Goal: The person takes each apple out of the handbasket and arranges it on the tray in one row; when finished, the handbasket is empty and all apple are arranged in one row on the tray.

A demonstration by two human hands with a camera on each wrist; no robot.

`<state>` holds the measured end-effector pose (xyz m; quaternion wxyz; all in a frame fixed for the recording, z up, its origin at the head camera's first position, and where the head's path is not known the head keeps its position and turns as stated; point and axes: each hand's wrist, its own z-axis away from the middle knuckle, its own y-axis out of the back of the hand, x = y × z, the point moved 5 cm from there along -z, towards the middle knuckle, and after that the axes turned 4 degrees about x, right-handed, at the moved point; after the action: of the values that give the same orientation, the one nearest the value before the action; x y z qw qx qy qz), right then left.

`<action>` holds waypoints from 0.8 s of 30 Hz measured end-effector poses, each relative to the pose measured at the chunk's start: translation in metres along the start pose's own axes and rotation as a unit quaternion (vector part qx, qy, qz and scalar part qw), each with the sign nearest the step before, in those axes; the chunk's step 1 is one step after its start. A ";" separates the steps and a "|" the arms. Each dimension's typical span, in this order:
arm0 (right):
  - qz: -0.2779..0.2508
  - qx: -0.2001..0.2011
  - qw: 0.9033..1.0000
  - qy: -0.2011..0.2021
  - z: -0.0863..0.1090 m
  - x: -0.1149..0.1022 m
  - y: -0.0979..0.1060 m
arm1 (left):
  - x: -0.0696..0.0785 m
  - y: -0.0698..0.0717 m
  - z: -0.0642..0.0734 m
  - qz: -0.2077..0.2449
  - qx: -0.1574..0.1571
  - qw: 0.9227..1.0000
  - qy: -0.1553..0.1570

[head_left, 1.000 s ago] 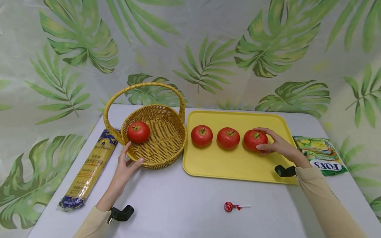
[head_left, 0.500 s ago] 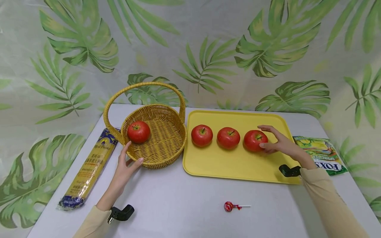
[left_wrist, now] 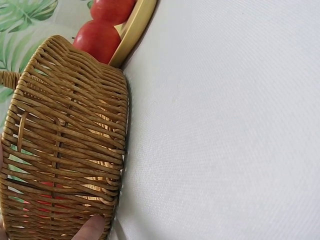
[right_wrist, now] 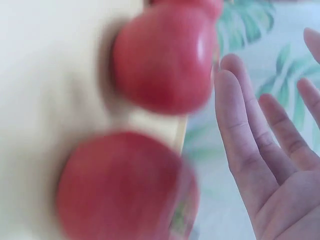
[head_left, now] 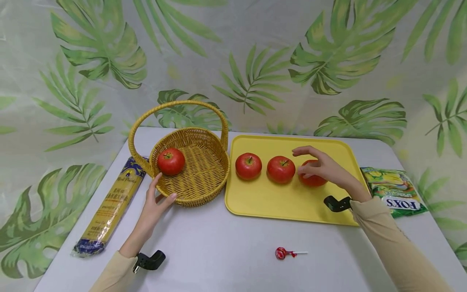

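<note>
My left hand [head_left: 156, 206] rests against the near left side of a wicker basket [head_left: 198, 198], its thumb and index fingertips at the rim. In the left wrist view a fingertip [left_wrist: 91, 229] touches the woven wall [left_wrist: 65, 135]. Inside the basket lies one red apple [head_left: 171, 161]. On the yellow tray, my right hand [head_left: 324, 164] hovers over the rightmost apple [head_left: 313, 181] and partly hides it. Its fingers are spread and hold nothing; the right wrist view shows them apart from the apples [right_wrist: 120, 190]. The left apple [head_left: 248, 166] and middle apple [head_left: 281, 169] sit in line.
The yellow tray [head_left: 262, 202] stands right of the basket, whose tall handle [head_left: 178, 103] arches upward. A spaghetti packet [head_left: 109, 211] lies at left, a green FOX'S bag [head_left: 395, 190] at right. A lollipop [head_left: 281, 253] lies near the front.
My right hand first drew slightly back from the rightmost apple, then moved left and up over it. The left hand, basket and apples stay in place.
</note>
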<state>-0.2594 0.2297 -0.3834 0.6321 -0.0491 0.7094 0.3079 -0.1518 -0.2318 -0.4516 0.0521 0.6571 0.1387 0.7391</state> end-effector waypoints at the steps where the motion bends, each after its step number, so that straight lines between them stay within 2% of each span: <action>1: -0.004 -0.008 1.000 0.005 -0.005 -0.004 -0.007 | 0.000 0.000 0.000 0.000 0.000 1.000 0.000; 11: -0.009 -0.086 0.995 0.048 -0.060 -0.045 -0.085 | -0.002 0.001 -0.001 0.000 0.001 1.000 -0.001; 18: 0.000 -0.127 0.988 0.093 -0.101 -0.072 -0.138 | -0.003 0.002 -0.002 -0.007 0.003 1.000 0.000; 24: -0.023 -0.143 0.985 0.092 -0.130 -0.090 -0.174 | -0.003 0.001 -0.002 -0.005 0.006 1.000 -0.002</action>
<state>-0.2741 -0.0042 -0.3638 0.5575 -0.1834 0.7120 0.3854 -0.1534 -0.2338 -0.4541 0.0522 0.6581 0.1462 0.7368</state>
